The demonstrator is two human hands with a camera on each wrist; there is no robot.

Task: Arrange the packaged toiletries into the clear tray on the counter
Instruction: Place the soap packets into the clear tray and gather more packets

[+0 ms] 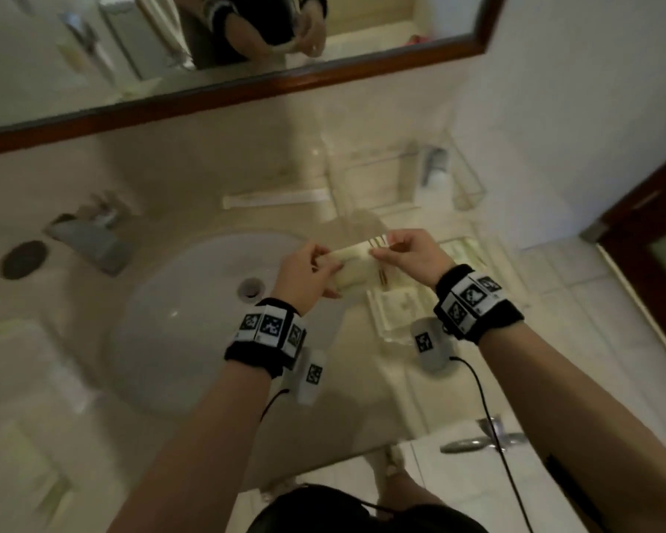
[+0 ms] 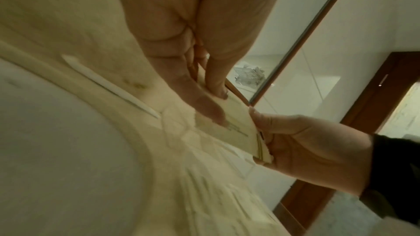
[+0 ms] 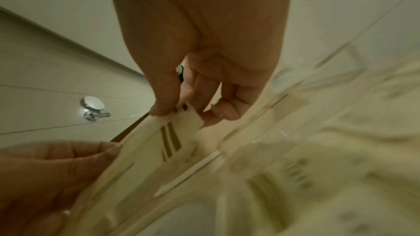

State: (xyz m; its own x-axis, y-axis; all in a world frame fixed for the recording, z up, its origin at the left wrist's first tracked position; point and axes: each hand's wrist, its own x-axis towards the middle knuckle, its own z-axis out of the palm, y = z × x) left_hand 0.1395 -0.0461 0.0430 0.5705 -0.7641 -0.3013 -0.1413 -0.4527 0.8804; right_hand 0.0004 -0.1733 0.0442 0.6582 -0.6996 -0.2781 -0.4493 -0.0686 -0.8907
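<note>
Both hands hold a stack of flat cream toiletry packets (image 1: 356, 263) above the counter, beside the sink. My left hand (image 1: 316, 269) grips its near end, thumb on top. My right hand (image 1: 398, 250) pinches the far end, where gold stripes (image 3: 170, 138) are printed. In the left wrist view the stack (image 2: 240, 128) shows several thin edges between the two hands. The clear tray (image 1: 466, 175) stands at the back right of the counter, with a small bottle (image 1: 433, 167) inside. More packets (image 1: 398, 305) lie on the counter under my right wrist. A long white packet (image 1: 277, 200) lies behind the sink.
A white basin (image 1: 193, 321) with a metal tap (image 1: 89, 236) fills the counter's left. A wood-framed mirror (image 1: 247, 90) runs along the back wall. A folded towel (image 1: 12, 363) lies at the left. A dark wooden door (image 1: 654, 232) is on the right.
</note>
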